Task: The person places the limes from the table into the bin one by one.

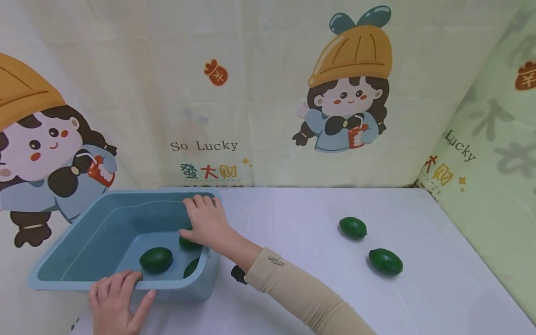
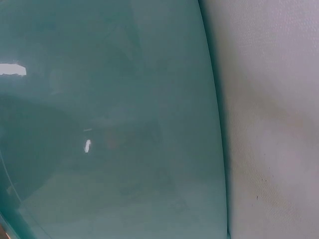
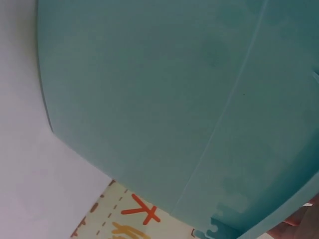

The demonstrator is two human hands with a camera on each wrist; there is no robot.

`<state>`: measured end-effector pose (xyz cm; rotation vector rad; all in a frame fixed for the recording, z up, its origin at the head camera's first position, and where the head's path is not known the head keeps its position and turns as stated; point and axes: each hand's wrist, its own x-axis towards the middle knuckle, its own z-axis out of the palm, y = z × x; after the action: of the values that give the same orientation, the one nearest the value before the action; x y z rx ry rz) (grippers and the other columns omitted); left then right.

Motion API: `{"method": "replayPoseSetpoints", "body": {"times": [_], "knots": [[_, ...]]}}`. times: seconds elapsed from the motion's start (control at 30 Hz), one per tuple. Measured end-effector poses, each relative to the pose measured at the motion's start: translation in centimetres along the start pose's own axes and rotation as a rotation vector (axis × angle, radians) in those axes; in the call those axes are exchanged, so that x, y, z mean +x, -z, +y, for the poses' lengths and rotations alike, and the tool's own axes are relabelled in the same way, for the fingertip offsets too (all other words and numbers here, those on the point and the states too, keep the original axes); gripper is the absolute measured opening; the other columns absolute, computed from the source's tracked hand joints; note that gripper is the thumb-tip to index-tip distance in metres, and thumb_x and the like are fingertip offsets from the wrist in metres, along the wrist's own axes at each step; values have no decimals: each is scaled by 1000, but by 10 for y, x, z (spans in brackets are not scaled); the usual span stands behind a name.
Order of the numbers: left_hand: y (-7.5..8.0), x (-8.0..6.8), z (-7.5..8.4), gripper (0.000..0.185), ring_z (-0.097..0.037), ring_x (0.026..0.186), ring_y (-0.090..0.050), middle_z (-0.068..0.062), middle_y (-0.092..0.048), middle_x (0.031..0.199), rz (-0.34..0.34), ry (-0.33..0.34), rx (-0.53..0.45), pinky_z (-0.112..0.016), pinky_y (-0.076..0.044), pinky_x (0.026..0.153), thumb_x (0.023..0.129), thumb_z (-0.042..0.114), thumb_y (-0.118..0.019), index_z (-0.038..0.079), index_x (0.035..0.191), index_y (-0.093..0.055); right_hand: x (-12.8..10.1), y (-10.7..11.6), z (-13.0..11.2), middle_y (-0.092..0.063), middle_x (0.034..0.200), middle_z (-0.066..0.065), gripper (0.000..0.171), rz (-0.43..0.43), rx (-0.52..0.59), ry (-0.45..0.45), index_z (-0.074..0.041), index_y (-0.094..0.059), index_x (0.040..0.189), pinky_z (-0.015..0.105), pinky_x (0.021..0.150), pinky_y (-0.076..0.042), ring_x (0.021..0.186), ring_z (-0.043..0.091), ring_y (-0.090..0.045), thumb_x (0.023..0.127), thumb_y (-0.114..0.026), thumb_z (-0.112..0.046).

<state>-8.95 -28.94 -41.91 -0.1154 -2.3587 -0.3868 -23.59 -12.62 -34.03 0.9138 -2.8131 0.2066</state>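
Observation:
A blue plastic basin (image 1: pixel 167 292) stands at the left of the table, with several limes (image 1: pixel 156 260) inside at its right end. My left hand (image 1: pixel 115 300) grips the near rim, fingers over the edge and thumb against the outer wall. Over the right rim, near the far corner, my right hand (image 1: pixel 207 221) holds the basin, its fingers bent over the edge. Its thumb is just above a lime (image 1: pixel 188 243) that it partly hides. Both wrist views mostly show the basin's outer wall (image 2: pixel 124 109); some fingers (image 3: pixel 294 226) appear past the rim in the right wrist view.
Two limes, one farther back (image 1: pixel 353 228) and one nearer (image 1: pixel 385 262), lie on the white tablecloth (image 1: pixel 310 279) at the right. A dark object (image 1: pixel 238 274) shows beside my right sleeve. Behind the table hangs a printed curtain (image 1: pixel 272 93).

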Motion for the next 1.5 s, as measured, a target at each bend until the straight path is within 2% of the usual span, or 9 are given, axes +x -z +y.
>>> {"method": "replayPoseSetpoints", "body": {"times": [0.17, 0.4, 0.7, 0.93, 1.27, 1.5], "knots": [[0, 0, 0, 59, -38, 91, -35, -20, -48, 96, -4, 7, -7, -54, -18, 85, 89, 54, -38, -3, 91, -54, -2, 2, 5, -44, 129, -5, 67, 17, 26, 8, -22, -38, 135, 36, 101, -30, 117, 14, -42, 80, -58, -56], [-2, 2, -2, 68, -39, 89, -34, -20, -48, 94, 21, -20, -25, -54, -16, 83, 89, 61, -32, -3, 89, -54, -10, 7, 17, -45, 128, -5, 67, 51, 52, 15, -21, -38, 135, 35, 99, -30, 118, 14, -41, 81, -56, -57], [0, 2, -3, 60, -39, 88, -35, -20, -48, 94, 16, -17, -34, -54, -16, 83, 89, 54, -38, -3, 89, -54, -21, 12, 41, -45, 131, -2, 65, 112, 159, -4, -18, -41, 134, 38, 100, -32, 120, 17, -41, 81, -58, -53], [1, 1, -2, 57, -38, 90, -35, -20, -48, 95, -15, 13, -18, -55, -17, 85, 89, 52, -41, -3, 91, -55, -32, 13, 61, -45, 132, 1, 65, 148, 236, -23, -17, -41, 133, 41, 101, -31, 122, 18, -40, 81, -62, -48], [-2, 0, -4, 61, -39, 89, -34, -20, -48, 93, 26, -23, -40, -54, -16, 82, 89, 55, -37, -4, 89, -55, -52, 11, 86, -45, 132, 2, 63, 191, 234, -44, -14, -43, 132, 44, 100, -31, 122, 21, -42, 81, -63, -46], [-2, -1, -4, 65, -40, 89, -34, -20, -48, 94, 31, -18, -42, -55, -16, 83, 89, 59, -35, -3, 89, -55, -69, 8, 105, -46, 131, 3, 63, 196, 247, -85, -14, -43, 131, 46, 100, -31, 121, 22, -43, 80, -65, -44]]}}
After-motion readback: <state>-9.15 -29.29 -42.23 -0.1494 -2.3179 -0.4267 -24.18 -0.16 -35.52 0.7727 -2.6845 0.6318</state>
